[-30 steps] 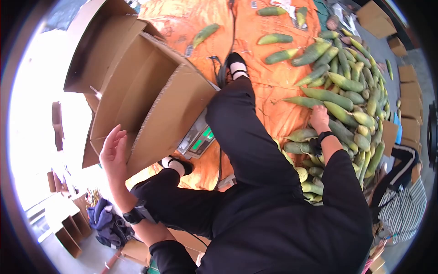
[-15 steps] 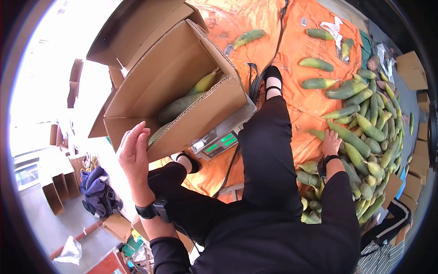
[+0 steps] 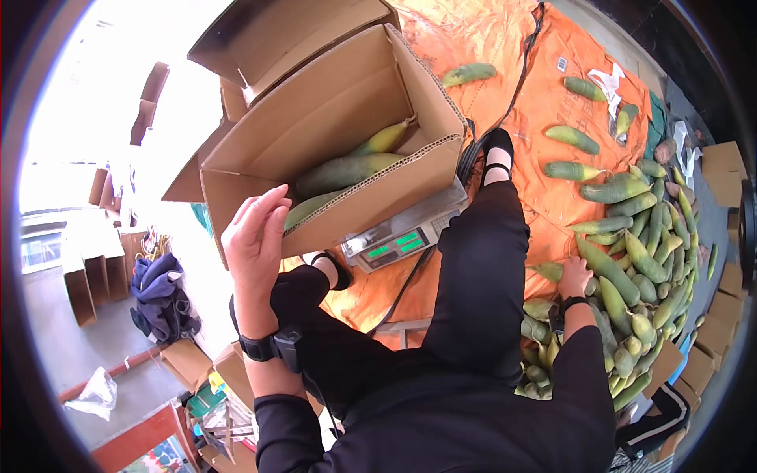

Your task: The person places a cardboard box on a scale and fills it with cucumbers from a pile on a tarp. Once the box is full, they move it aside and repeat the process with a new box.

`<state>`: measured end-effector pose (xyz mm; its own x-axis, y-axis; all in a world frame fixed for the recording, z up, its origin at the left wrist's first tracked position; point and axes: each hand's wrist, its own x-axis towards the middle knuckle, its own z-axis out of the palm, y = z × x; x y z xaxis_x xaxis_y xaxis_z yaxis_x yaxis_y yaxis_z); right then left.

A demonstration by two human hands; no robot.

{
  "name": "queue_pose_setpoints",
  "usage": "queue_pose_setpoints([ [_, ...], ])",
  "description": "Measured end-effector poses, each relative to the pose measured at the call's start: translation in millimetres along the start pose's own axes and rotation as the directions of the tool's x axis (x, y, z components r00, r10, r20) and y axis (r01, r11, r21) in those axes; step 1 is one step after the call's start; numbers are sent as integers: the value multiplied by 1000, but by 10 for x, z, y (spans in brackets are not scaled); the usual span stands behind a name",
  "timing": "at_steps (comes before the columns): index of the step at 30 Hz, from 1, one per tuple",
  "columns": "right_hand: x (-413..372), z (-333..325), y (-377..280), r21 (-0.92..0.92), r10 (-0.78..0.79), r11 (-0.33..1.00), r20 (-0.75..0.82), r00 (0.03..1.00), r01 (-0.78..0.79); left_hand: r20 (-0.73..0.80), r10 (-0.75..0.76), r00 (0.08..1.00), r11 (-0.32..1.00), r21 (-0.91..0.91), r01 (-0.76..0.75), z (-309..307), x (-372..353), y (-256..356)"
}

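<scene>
My left hand (image 3: 256, 232) is raised at the near left corner of an open cardboard box (image 3: 347, 201), fingers loosely extended and nothing in them. Inside the box lie a few long green radishes (image 3: 343, 173), partly hidden by the near wall. The box stands on a digital scale (image 3: 406, 240) with lit green displays. Over on the right, my right hand (image 3: 576, 278) is closed around a green radish (image 3: 550, 271) at the left side of a large heap of green radishes (image 3: 646, 264). Most of that radish is under the hand.
An orange tarp (image 3: 505, 110) covers the floor, with several loose radishes and a white plastic bag (image 3: 607, 83) on it. A black cable (image 3: 520, 75) runs across it. Cardboard boxes (image 3: 721, 169) line the right edge. Dark blue clothing (image 3: 164, 296) lies at left.
The view has shifted, so the box and heap appear farther right and slightly changed in height. My right hand stays at the same radish; my left stays near the box corner.
</scene>
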<state>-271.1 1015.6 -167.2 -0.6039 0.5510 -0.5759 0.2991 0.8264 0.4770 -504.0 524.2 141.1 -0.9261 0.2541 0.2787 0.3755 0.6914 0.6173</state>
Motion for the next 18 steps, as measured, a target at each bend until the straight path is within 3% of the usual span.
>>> queue_pose_setpoints([
  [3,-206,-118,11,103,18,994,21,1000,-20,-5,67,998,998,6,-67,1,8,95],
  [5,-312,-177,44,366,86,922,119,989,-124,-16,77,997,997,6,-77,17,17,139],
  [7,-403,-239,105,454,112,880,80,990,-136,-71,134,988,991,3,-134,17,24,146],
  [9,-470,-285,159,671,158,738,-68,985,-72,-93,153,984,988,-12,-154,4,3,147],
  [10,-468,-329,193,671,163,738,-75,984,-71,-107,172,979,984,-26,-176,-7,-2,156],
  [12,-460,-540,273,691,190,705,-403,895,161,-120,193,974,981,-1,-195,-31,-10,189],
  [14,-524,-986,347,624,181,707,-614,769,332,-132,217,967,976,25,-216,-54,-27,248],
  [18,-1085,-2394,269,444,180,716,-863,473,538,-138,296,945,954,91,-286,-140,-40,444],
])
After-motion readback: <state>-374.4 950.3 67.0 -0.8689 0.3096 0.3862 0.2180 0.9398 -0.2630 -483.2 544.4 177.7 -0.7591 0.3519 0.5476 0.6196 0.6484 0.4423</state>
